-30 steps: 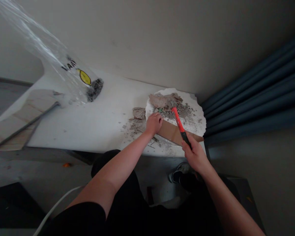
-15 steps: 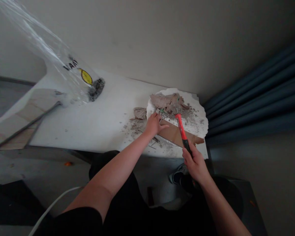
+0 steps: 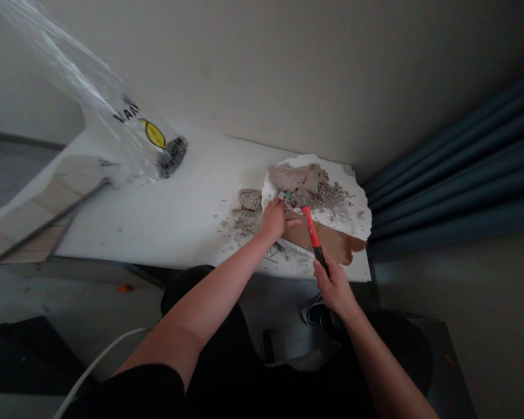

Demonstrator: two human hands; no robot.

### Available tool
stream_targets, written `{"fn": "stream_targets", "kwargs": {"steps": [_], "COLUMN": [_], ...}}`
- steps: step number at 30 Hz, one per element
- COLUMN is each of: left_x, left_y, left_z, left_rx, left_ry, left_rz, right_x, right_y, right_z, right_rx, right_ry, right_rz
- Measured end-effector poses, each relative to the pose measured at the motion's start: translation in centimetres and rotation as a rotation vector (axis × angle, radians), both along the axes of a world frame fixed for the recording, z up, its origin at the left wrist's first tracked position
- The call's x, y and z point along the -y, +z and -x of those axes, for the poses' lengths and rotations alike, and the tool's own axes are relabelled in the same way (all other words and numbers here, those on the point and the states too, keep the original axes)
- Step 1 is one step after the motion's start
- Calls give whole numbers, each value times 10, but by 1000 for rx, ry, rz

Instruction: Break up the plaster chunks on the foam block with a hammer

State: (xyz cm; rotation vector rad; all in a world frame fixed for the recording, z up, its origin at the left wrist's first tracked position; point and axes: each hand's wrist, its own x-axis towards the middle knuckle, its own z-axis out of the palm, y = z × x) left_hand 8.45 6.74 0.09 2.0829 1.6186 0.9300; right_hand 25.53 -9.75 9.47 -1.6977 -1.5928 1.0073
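Observation:
My right hand (image 3: 333, 286) is wrapped round the black grip of a red-handled hammer (image 3: 311, 230). The hammer's head rests on grey rubble (image 3: 297, 181) piled on a white foam piece (image 3: 347, 206). My left hand (image 3: 273, 218) is closed at the edge of the rubble, pinching something small and greenish that I cannot make out. A brown cardboard sheet (image 3: 332, 241) lies under the hammer's shaft. All this sits on a white table (image 3: 174, 215).
A clear plastic bag (image 3: 126, 131) with a yellow label lies on the table's far left. A grey chunk (image 3: 250, 198) and crumbs lie left of the foam. Blue curtains (image 3: 458, 174) hang at the right. A white cable (image 3: 98, 364) runs over the floor below.
The hammer has swung left and down onto the rubble near my left hand. My right hand has moved left and forward. The left hand has barely shifted.

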Motion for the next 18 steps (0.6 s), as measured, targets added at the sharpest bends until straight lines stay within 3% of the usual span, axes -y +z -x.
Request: {"fn": "stream_targets", "kwargs": {"steps": [6,13,18], "left_x": [0,1,1], "left_y": [4,2,5], "left_z": [0,0,-1], "left_rx": [-12,-1,-7], "left_ry": [-4,21,1], "left_rz": [31,3,28], "right_x": [8,5,10], "right_y": [12,-1,12], "right_z": [0,9,6], "right_rx": [11,23,-2], "right_ry": [-24,-13,-35], "right_rz": [-23,-15,-40]}}
